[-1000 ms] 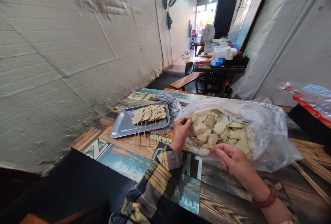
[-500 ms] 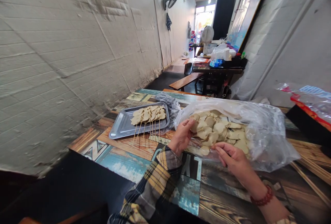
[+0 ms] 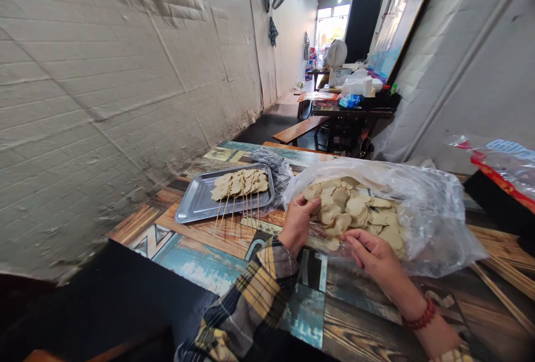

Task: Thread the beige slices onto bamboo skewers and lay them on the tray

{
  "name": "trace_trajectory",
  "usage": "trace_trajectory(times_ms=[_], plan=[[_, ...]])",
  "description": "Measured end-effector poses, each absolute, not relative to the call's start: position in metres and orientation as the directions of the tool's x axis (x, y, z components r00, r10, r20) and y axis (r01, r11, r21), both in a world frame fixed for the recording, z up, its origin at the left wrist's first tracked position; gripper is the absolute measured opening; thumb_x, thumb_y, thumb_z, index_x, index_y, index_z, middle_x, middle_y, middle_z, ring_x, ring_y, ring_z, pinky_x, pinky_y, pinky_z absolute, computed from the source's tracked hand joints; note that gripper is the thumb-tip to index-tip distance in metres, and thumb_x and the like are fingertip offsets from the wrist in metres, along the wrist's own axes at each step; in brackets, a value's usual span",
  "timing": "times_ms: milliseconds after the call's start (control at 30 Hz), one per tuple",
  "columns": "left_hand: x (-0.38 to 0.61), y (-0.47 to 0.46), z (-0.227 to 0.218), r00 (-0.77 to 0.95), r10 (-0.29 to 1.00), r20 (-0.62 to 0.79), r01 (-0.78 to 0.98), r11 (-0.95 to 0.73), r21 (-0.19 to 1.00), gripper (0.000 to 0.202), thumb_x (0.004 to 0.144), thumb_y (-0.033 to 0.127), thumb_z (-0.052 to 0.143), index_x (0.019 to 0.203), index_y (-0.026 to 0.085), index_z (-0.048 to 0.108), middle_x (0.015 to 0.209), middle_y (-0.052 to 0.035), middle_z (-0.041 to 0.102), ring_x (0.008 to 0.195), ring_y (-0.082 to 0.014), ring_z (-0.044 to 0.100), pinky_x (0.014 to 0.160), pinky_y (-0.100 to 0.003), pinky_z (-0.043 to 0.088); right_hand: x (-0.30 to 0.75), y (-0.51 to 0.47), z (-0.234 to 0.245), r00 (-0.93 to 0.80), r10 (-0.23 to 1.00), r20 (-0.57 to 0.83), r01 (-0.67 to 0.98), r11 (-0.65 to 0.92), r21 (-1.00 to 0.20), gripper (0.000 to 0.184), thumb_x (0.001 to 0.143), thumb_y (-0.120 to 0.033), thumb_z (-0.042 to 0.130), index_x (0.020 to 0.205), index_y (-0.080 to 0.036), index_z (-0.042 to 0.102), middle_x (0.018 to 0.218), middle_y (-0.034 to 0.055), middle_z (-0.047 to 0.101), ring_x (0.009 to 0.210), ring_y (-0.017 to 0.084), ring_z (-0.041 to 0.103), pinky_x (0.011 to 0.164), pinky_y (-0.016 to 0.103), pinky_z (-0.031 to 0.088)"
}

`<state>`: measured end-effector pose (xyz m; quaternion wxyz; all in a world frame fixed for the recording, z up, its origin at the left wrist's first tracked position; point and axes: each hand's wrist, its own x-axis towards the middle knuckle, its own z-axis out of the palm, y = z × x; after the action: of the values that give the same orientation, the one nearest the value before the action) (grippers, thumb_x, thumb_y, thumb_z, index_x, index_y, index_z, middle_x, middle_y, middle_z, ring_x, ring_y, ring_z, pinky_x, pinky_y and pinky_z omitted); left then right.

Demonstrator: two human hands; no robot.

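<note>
A clear plastic bag (image 3: 434, 222) lies open on the table, filled with pale, thin, round-edged food slices (image 3: 355, 206). My left hand (image 3: 297, 220) is at the bag's left opening, thumb and fingers closed on one slice (image 3: 312, 191). Just in front of the bag, my right hand (image 3: 371, 250) is pinched, its fingertips beside a slice (image 3: 332, 244) at the near edge; whatever thin thing it holds is hidden. To the left, a metal tray (image 3: 196, 197) carries several skewers (image 3: 225, 211) threaded with the same slices, their sticks jutting over the near rim.
A grey cloth (image 3: 267, 158) in plastic lies behind the tray. Loose bamboo skewers (image 3: 501, 289) are on the table at right, near a black box (image 3: 493, 189) with red and clear packaging. A bench (image 3: 301, 129) and a cluttered table (image 3: 355, 111) stand beyond. A wall runs along the left.
My left hand has moved slightly right and turned, and the slice at its fingertips now shows more. My right hand has barely moved. The tray and bag stay put.
</note>
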<state>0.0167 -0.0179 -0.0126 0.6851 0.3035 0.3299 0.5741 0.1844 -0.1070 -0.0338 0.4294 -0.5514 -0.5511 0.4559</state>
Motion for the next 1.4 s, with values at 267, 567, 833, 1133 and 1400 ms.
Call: trace_trajectory(times_ms=[267,567,833,1133,1400], plan=[[0.015,-0.017,-0.013,0.238,0.956,-0.171,-0.608,0.284,0.742,0.049,0.061,0.051,0.089,0.091,0.016,0.073,0.086,-0.0055,0.072,0.071,-0.0162,0.064,0.062,-0.027,0.051,0.176,-0.106,-0.028,0.005,0.999,-0.032,0.138,-0.032,-0.99,0.051,0.082,-0.068,0.063,0.085,-0.017,0.068,0.046,-0.0078,0.042,0.043,0.01,0.034,0.045,0.024,0.026],[0.017,-0.023,-0.012,0.301,0.941,-0.156,-0.587,0.312,0.747,0.046,0.055,0.033,0.095,0.092,0.015,0.076,0.091,-0.0075,0.076,0.077,-0.0182,0.067,0.076,-0.03,0.053,0.17,-0.104,-0.035,0.02,0.999,-0.036,0.035,-0.036,-0.999,0.054,0.081,-0.069,0.066,0.09,-0.016,0.068,0.046,-0.0085,0.043,0.044,0.009,0.035,0.047,0.025,0.03],[0.017,-0.02,-0.017,0.228,0.96,-0.163,-0.604,0.271,0.749,0.037,0.059,0.03,0.091,0.09,0.016,0.076,0.089,-0.0061,0.076,0.079,-0.0178,0.067,0.077,-0.031,0.053,0.167,-0.105,-0.031,0.023,0.998,-0.054,0.081,-0.056,-0.995,0.058,0.078,-0.073,0.065,0.09,-0.016,0.068,0.045,-0.0084,0.043,0.04,0.008,0.033,0.042,0.024,0.024],[0.02,-0.025,-0.012,0.351,0.925,-0.144,-0.581,0.336,0.742,0.044,0.059,0.034,0.092,0.095,0.015,0.077,0.094,-0.0092,0.077,0.083,-0.0214,0.068,0.078,-0.032,0.054,0.169,-0.106,-0.028,0.057,0.996,-0.063,0.084,-0.068,-0.994,0.056,0.08,-0.07,0.064,0.092,-0.016,0.068,0.046,-0.008,0.044,0.041,0.008,0.032,0.041,0.023,0.023],[0.024,-0.027,-0.014,0.332,0.932,-0.145,-0.574,0.322,0.753,0.047,0.048,0.025,0.096,0.089,0.014,0.077,0.083,-0.0057,0.076,0.079,-0.0187,0.07,0.082,-0.031,0.053,0.169,-0.104,-0.029,0.061,0.997,-0.045,0.102,-0.051,-0.994,0.058,0.079,-0.073,0.064,0.09,-0.015,0.069,0.046,-0.0074,0.045,0.041,0.009,0.035,0.041,0.024,0.025]])
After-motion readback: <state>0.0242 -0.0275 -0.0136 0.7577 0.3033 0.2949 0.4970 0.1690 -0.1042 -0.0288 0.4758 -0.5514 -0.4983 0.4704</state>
